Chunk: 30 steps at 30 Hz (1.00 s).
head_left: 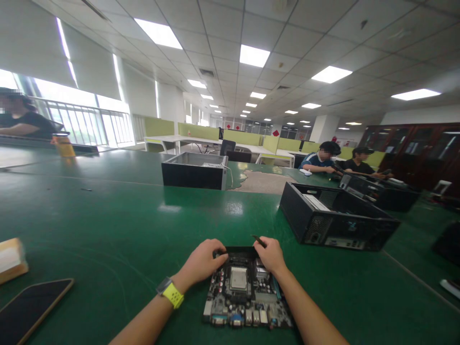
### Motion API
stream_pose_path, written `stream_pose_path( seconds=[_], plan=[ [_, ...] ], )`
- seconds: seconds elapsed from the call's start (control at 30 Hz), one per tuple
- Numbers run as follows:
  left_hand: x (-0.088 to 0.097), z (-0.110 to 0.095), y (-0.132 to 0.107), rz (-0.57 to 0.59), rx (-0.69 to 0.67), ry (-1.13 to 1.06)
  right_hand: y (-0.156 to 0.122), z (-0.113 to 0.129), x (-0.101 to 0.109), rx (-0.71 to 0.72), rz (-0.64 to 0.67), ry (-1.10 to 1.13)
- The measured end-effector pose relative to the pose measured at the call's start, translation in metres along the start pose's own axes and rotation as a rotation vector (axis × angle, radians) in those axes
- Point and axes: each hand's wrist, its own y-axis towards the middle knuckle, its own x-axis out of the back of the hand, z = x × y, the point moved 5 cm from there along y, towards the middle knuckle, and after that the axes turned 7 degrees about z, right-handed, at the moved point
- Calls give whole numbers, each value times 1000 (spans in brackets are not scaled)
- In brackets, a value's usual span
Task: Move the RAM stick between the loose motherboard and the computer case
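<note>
A motherboard (pixel 257 297) lies on the green tabletop in front of me, its row of ports facing my body. A silver square processor (pixel 238 278) sits in its socket. My left hand (pixel 204 261) is closed at the far left corner of the board, thumb and fingers pinching its edge. A narrow black bar (pixel 239 249) runs along the board's far edge between my hands. My right hand (pixel 270 254) is closed at the far right corner, with a thin dark strip (pixel 258 240) poking out past its fingers. What is under the right fingers is hidden.
An open black computer case (pixel 338 220) stands at the right, another case (pixel 194 175) farther back. At the left lie a dark tablet or phone (pixel 34 306) and a tan box (pixel 12 258). Across the table sit two people at right, one at far left.
</note>
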Motion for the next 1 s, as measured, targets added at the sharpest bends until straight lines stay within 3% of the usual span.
stream_pose_path(
  seconds=[0.43,0.53,0.63,0.7,0.83,1.0],
  plan=[
    [3,-2,-1,-7,21,26,-4,7,3,1,26,-7],
    [8,-14,-4,-82,17,69,-4,8,4,-2,17,3],
    [6,-40,-10,-154,-56,118,-4,8,3,-1,8,17],
    [-4,-63,-17,-114,-138,103,-4,8,2,7,7,30],
    [-36,-101,-30,83,-258,70,-4,8,1,20,-4,39],
    [-55,-111,-39,221,-261,83,-4,9,4,27,-17,40]
  ],
)
